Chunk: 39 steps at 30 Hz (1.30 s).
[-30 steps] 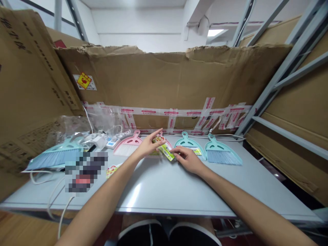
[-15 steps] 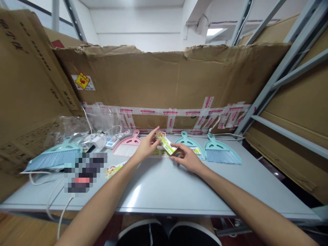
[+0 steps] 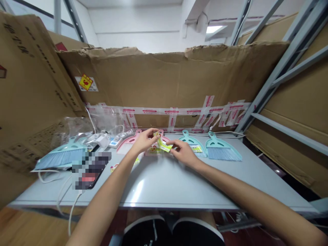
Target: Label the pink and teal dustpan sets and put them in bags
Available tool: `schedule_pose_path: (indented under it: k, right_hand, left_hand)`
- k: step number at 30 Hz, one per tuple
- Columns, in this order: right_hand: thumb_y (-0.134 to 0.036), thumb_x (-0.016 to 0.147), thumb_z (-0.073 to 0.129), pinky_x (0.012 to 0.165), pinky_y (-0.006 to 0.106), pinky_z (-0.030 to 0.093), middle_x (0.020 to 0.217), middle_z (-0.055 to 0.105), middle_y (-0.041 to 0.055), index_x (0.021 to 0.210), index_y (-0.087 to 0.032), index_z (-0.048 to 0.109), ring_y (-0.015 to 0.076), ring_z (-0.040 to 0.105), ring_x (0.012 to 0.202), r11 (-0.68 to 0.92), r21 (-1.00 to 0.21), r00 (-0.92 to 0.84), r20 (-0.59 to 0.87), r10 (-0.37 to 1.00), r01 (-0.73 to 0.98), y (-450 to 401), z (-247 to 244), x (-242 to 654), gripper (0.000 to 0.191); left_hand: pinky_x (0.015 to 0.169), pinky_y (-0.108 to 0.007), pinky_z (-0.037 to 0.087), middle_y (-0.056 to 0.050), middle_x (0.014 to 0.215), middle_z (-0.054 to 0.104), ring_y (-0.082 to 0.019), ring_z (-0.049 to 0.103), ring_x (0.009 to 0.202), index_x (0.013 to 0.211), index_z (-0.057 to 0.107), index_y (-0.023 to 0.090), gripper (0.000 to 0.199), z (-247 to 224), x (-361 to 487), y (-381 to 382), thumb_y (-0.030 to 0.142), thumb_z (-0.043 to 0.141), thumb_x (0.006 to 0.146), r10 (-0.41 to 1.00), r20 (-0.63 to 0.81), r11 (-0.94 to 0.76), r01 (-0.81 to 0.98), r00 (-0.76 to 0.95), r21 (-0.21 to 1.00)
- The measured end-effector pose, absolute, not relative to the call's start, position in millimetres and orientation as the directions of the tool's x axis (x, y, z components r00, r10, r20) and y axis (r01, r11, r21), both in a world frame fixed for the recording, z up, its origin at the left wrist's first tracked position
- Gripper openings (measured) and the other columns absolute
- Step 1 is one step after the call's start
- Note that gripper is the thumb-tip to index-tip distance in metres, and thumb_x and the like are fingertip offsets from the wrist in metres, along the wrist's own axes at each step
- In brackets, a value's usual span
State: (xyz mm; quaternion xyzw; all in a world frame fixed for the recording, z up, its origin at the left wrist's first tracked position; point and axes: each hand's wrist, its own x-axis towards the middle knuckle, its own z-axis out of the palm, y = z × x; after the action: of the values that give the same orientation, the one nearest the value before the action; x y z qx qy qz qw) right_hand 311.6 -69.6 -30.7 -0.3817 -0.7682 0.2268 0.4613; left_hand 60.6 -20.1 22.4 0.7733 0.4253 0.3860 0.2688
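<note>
Between my two hands is a yellow-green printed card label [image 3: 165, 147], held above the table and bent along its length. My left hand [image 3: 145, 140] pinches its upper left end; my right hand [image 3: 183, 152] grips the lower right end. Behind the label lies a pink dustpan [image 3: 164, 136], mostly covered by my hands and the label. A second pink dustpan with a white-bristled brush [image 3: 127, 143] lies left of it, partly behind my left hand. Right of my right hand is a teal dustpan [image 3: 190, 136] with a label on its brush. Another label [image 3: 114, 167] lies by my left forearm.
Farther right sits a teal dustpan with a blue-bristled brush [image 3: 222, 153]; another blue-bristled brush [image 3: 61, 158] lies at the left. A pixelated phone [image 3: 96, 171] with white cables, plastic wrap [image 3: 107, 118] and a white device [image 3: 115, 141] are also left. Cardboard [image 3: 164, 78] walls the back.
The label has gone from nearly flat to bent between my hands, tilting lower. My left hand has shifted slightly left, and the whole view has moved a little.
</note>
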Motion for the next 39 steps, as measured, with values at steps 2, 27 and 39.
schedule_pose_path:
  k: [2,27,39]
  right_hand:
    - [-0.012,0.099,0.067,0.086,0.034,0.059,0.109,0.083,0.0064,0.116,-0.022,0.083,0.0212,0.075,0.095,0.691,-0.574,-0.374,0.582,0.722,0.439,-65,-18,293,0.025]
    - [-0.013,0.106,0.072,0.09,0.04,0.051,0.114,0.08,0.009,0.116,-0.025,0.081,0.0263,0.065,0.11,0.903,-0.011,-0.661,0.677,0.323,0.43,-61,-63,179,0.018]
    - [-0.012,0.107,0.071,0.093,0.042,0.049,0.115,0.081,0.009,0.116,-0.023,0.081,0.0279,0.063,0.111,0.883,-0.027,-0.6,0.724,0.34,0.469,-52,-62,184,0.017]
  left_hand:
    - [0.076,-0.03,0.05,-0.006,0.093,0.079,-0.022,0.068,0.084,0.103,0.08,0.018,0.04,33,46,-17,0.053,0.063,0.097,0.871,0.333,-0.487,0.556,0.36,0.674]
    - [0.081,-0.033,0.044,-0.016,0.099,0.083,-0.029,0.074,0.093,0.093,0.078,0.019,0.038,-12,-61,-83,0.038,0.048,0.109,0.986,0.167,-0.059,0.952,0.008,0.3]
    - [0.076,-0.034,0.041,-0.018,0.097,0.083,-0.032,0.075,0.092,0.092,0.077,0.019,0.04,-18,-68,-81,0.041,0.047,0.108,0.988,0.143,0.026,0.967,-0.064,0.254]
